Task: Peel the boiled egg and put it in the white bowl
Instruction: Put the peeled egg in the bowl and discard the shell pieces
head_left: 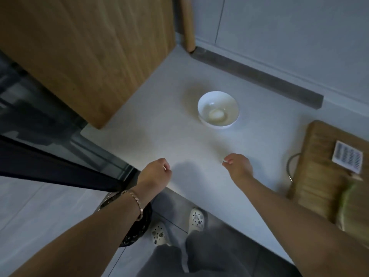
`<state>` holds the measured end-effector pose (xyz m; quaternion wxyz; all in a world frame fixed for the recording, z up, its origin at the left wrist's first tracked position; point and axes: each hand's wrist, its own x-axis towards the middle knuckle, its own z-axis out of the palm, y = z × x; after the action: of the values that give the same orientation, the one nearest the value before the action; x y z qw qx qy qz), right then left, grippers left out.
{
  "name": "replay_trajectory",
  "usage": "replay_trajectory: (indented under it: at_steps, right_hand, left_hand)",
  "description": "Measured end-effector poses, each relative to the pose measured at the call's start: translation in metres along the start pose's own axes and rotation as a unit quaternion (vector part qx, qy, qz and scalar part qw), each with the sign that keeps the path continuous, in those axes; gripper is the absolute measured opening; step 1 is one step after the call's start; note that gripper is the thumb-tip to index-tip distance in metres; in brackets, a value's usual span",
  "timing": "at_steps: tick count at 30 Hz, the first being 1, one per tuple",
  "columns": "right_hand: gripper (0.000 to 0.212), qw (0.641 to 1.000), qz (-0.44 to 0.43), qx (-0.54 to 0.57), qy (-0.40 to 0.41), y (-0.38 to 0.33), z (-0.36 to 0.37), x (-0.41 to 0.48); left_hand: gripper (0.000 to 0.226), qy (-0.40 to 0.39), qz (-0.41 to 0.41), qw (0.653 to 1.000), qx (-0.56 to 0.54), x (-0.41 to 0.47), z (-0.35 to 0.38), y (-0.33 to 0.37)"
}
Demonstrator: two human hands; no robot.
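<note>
A white bowl point(218, 100) stands on the pale counter point(169, 136), toward the back. A pale egg point(216, 114) lies in its bottom. My left hand point(156, 172) hovers over the counter's near edge with the fingers curled in, and I see nothing in it. My right hand point(238, 166) is further right, fingers bent with the tips pinched together; whether a small bit is between them I cannot tell. Both hands are well short of the bowl and apart from it.
A wooden cabinet point(85, 52) hangs over the counter's left side. A wooden cutting board point(323, 172) with a labelled item point(347, 159) lies at the right. A dark bin point(137, 226) stands on the floor by my feet. A grey backsplash strip point(259, 76) runs along the wall.
</note>
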<state>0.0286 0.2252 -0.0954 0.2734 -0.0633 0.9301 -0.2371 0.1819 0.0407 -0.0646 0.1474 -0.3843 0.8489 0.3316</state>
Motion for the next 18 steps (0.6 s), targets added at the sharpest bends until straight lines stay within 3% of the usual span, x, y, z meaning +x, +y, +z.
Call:
replay_trajectory:
  at_steps: [7, 13, 18]
  right_hand:
    - [0.020, 0.992, -0.001, -0.127, -0.026, -0.010, 0.000, 0.007]
    - [0.027, 0.984, 0.031, -0.171, -0.048, -0.022, 0.003, 0.005]
    - [0.017, 0.980, -0.067, -0.174, -0.063, -0.053, 0.022, -0.021]
  left_hand:
    - [0.021, 0.004, -0.020, 1.000, -0.013, -0.001, 0.002, -0.009]
    - [0.012, 0.006, -0.030, 0.999, -0.034, -0.005, -0.002, -0.019]
    - [0.011, 0.019, -0.043, 0.997, -0.059, -0.015, -0.013, -0.045]
